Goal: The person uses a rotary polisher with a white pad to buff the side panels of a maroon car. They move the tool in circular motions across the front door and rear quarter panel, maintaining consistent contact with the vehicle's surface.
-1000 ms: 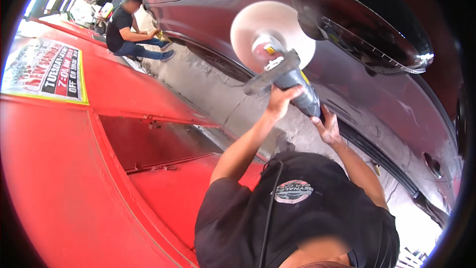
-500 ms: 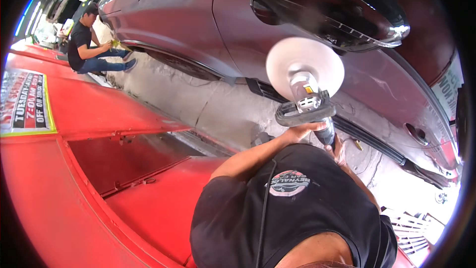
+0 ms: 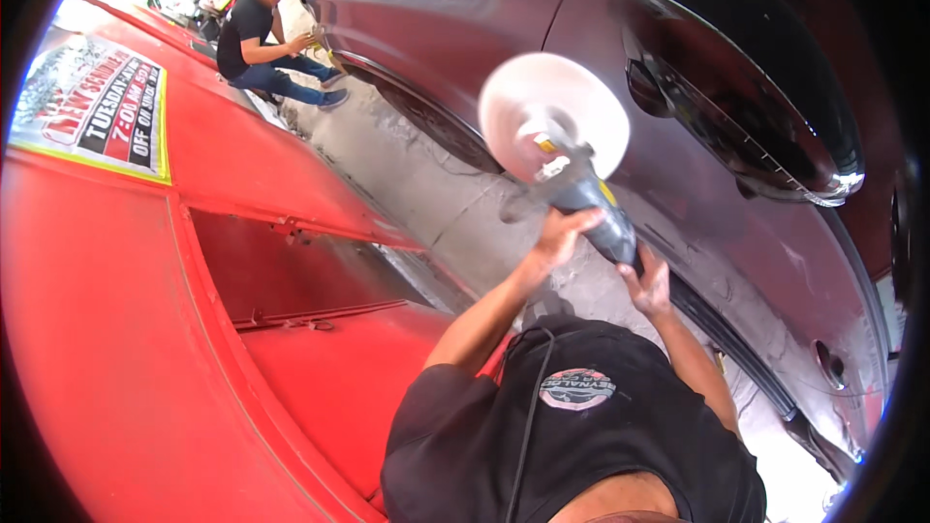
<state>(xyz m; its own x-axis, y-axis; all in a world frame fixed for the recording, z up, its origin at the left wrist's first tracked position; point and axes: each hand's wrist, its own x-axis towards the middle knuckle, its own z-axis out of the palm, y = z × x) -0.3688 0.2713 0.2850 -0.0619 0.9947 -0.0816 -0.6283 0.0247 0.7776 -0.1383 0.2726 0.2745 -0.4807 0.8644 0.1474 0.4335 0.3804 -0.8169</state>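
Observation:
Both my hands hold a dark grey power polisher (image 3: pixel 599 223) with a round white buffing pad (image 3: pixel 560 102) at its far end, blurred as though spinning. My left hand (image 3: pixel 560 235) wraps the body behind the head, while my right hand (image 3: pixel 649 283) grips the rear end. The pad sits in front of the dark maroon car's side (image 3: pixel 455 39), near the front wheel and left of the black side mirror (image 3: pixel 746 77). Whether it touches the paint I cannot tell. A black cord (image 3: pixel 531 407) runs down over my dark shirt.
On my left is a red metal wall (image 3: pixel 107 300) with a recessed opening and a printed banner (image 3: pixel 107 107). A co-worker (image 3: pixel 262 34) in dark clothes sits low by the car's front. Between wall and car runs a concrete floor (image 3: pixel 417 184); a black side step (image 3: pixel 727 339) lines the car.
The polisher has shifted leftward along the car, from below the mirror to near the front wheel, and its body has tilted. My arms reach farther out. The view has turned too.

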